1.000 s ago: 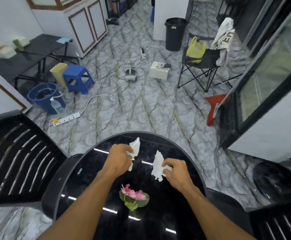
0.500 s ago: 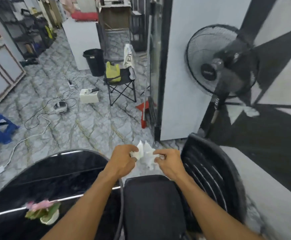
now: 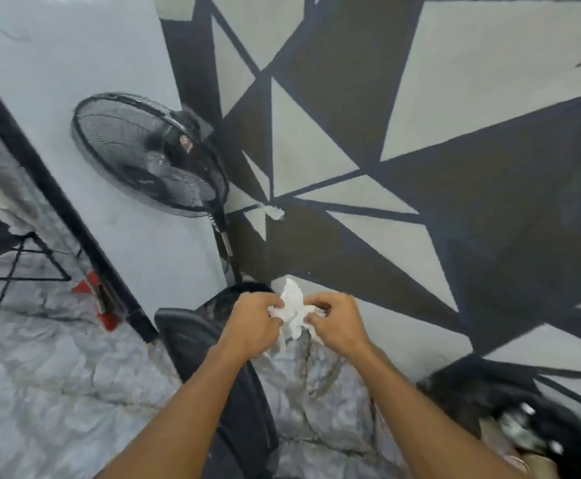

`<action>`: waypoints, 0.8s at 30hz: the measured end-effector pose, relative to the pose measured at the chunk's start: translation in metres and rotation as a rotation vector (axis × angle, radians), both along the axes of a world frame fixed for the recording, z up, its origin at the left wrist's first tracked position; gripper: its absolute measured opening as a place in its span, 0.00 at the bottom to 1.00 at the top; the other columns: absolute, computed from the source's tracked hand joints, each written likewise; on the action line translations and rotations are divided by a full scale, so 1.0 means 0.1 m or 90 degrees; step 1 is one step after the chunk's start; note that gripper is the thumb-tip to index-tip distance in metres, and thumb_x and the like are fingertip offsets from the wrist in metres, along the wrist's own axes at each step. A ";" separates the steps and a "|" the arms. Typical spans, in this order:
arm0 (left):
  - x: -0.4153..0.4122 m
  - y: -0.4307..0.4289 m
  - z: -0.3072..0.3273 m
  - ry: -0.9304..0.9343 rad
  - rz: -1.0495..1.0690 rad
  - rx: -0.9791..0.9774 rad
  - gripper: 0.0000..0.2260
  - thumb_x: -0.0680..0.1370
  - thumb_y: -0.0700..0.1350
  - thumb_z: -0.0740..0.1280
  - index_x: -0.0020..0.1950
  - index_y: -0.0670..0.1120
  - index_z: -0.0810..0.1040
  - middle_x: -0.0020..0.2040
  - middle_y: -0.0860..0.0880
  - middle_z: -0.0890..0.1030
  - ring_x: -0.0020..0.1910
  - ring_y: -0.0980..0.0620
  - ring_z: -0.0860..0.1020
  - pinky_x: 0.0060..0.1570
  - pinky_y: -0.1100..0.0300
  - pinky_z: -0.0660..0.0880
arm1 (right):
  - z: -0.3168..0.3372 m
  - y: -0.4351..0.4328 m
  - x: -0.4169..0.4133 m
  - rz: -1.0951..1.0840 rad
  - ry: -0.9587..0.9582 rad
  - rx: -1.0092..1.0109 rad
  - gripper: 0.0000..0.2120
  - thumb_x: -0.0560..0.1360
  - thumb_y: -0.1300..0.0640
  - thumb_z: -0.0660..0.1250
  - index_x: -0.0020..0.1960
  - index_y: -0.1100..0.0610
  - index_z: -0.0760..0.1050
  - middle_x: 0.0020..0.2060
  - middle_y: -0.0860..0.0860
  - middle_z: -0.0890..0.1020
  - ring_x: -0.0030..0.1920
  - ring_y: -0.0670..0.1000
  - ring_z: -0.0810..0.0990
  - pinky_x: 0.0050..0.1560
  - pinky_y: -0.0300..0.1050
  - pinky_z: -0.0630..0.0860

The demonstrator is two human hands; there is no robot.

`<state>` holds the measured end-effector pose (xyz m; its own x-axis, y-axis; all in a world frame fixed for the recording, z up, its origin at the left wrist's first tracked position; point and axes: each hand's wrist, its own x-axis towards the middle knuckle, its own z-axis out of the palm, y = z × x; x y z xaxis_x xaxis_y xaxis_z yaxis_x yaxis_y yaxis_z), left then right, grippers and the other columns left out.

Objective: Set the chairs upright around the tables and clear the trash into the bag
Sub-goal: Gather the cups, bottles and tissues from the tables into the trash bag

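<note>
The floor [image 3: 57,392] is grey stone with dark and yellow lines in it. A black chair [image 3: 192,337] stands on it, just under the fingers [image 3: 269,307] of the left hand. A tall black fan [image 3: 150,157] is further off, up and to the left of the fingers; its foot is hidden behind the chair. Far to the left are the thin legs of a folding chair [image 3: 16,267] and a red thing [image 3: 86,288]. Down to the right of the fingers sits a black bag [image 3: 461,392] with blurry bits inside
</note>
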<state>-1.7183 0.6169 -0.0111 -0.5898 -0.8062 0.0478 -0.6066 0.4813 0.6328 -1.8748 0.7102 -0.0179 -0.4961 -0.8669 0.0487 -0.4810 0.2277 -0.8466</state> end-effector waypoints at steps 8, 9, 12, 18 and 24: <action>-1.88 0.67 -0.25 -0.035 -0.260 0.003 0.11 0.69 0.46 0.72 0.52 0.52 0.84 0.47 0.49 0.85 0.46 0.47 0.81 0.51 0.55 0.77 | -0.17 1.19 -1.27 -0.272 0.012 0.039 0.12 0.68 0.68 0.71 0.48 0.56 0.86 0.41 0.43 0.85 0.41 0.38 0.81 0.44 0.26 0.72; -2.08 0.81 -0.29 -0.036 -0.290 0.003 0.12 0.69 0.46 0.72 0.52 0.52 0.84 0.47 0.49 0.85 0.45 0.47 0.81 0.50 0.56 0.78 | -0.22 1.36 -1.42 -0.300 0.014 0.045 0.12 0.68 0.68 0.71 0.47 0.56 0.86 0.41 0.45 0.86 0.41 0.39 0.81 0.44 0.25 0.72; -2.66 1.24 -0.43 -0.056 -0.369 -0.004 0.12 0.70 0.45 0.72 0.53 0.53 0.84 0.48 0.49 0.85 0.46 0.47 0.81 0.49 0.57 0.78 | -0.38 1.87 -1.82 -0.385 -0.002 0.061 0.13 0.67 0.69 0.70 0.46 0.56 0.86 0.39 0.42 0.85 0.39 0.38 0.81 0.42 0.25 0.72; -3.75 2.13 -0.90 -0.115 -0.501 0.000 0.11 0.73 0.47 0.71 0.55 0.55 0.83 0.54 0.49 0.83 0.52 0.47 0.80 0.53 0.58 0.76 | -0.91 2.91 -2.58 -0.537 -0.052 0.122 0.13 0.69 0.69 0.70 0.50 0.58 0.85 0.43 0.46 0.85 0.40 0.40 0.80 0.47 0.27 0.75; -4.55 3.12 -1.50 -0.175 -0.606 0.002 0.14 0.75 0.46 0.70 0.60 0.53 0.81 0.57 0.46 0.76 0.55 0.46 0.76 0.56 0.55 0.74 | -1.55 3.87 -3.13 -0.644 -0.157 0.206 0.13 0.70 0.69 0.69 0.49 0.55 0.85 0.50 0.48 0.85 0.48 0.46 0.82 0.47 0.28 0.74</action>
<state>-2.1734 0.9288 -0.1610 -0.9818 0.0100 -0.1895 -0.0935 0.8433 0.5293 -2.1881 1.0971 -0.1729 -0.9516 -0.0056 -0.3072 0.2294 0.6522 -0.7225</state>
